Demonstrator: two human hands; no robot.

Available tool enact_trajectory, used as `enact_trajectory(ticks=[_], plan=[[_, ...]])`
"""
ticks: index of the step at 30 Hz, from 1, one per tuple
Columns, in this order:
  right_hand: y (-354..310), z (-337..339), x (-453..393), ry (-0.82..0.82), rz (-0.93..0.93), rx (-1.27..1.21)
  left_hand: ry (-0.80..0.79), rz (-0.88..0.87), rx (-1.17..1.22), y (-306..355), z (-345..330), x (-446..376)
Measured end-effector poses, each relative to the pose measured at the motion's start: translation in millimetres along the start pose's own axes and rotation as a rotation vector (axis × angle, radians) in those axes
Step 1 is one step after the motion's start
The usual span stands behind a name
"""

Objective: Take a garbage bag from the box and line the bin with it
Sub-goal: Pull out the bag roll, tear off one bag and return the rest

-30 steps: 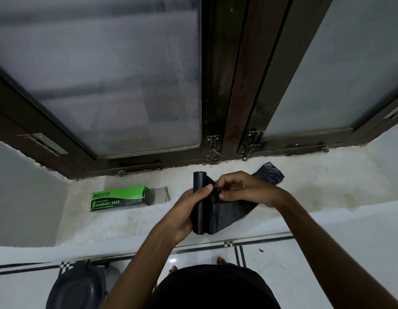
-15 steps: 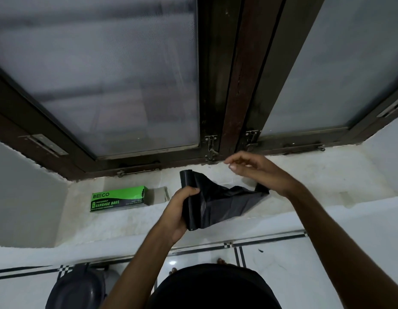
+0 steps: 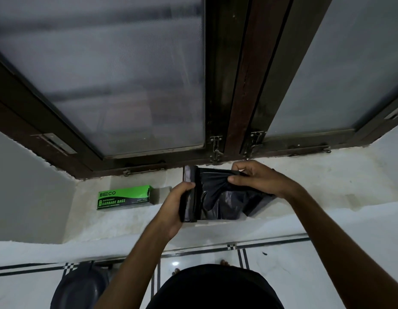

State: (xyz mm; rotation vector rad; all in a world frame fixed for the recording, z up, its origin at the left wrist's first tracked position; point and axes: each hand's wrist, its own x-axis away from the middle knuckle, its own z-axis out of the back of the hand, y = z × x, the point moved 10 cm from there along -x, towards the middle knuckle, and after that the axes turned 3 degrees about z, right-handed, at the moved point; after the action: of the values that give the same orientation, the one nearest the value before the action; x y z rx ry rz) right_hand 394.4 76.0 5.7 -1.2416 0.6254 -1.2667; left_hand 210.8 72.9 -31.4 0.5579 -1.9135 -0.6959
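A black roll of garbage bags [image 3: 189,192] stands upright in my left hand [image 3: 174,206], held over the window sill. One black bag [image 3: 220,197] is unrolled from it to the right. My right hand [image 3: 258,177] pinches the bag's top edge, fingers closed on the plastic. The green garbage bag box [image 3: 124,197] lies on the sill to the left, its right end open. A dark grey bin [image 3: 79,288] stands on the floor at the lower left, only partly in view.
The white sill [image 3: 327,184] runs below a dark wooden window frame [image 3: 236,85] with frosted panes and metal latches. Below is a white tiled floor [image 3: 305,275] with black lines. My toes and dark clothing show at the bottom.
My right hand, which had let go and lifted, has come back down and pinched the bag's top edge. The roll has risen slightly and more bag is spread to the right.
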Motion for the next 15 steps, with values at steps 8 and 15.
enact_trajectory(ticks=[8,15], plan=[[6,60,16,0.167,0.023,0.571,-0.062,0.044,0.19,-9,-14,-9],[7,120,36,0.293,0.003,0.896,-0.059,0.062,0.247,-17,-15,-11]])
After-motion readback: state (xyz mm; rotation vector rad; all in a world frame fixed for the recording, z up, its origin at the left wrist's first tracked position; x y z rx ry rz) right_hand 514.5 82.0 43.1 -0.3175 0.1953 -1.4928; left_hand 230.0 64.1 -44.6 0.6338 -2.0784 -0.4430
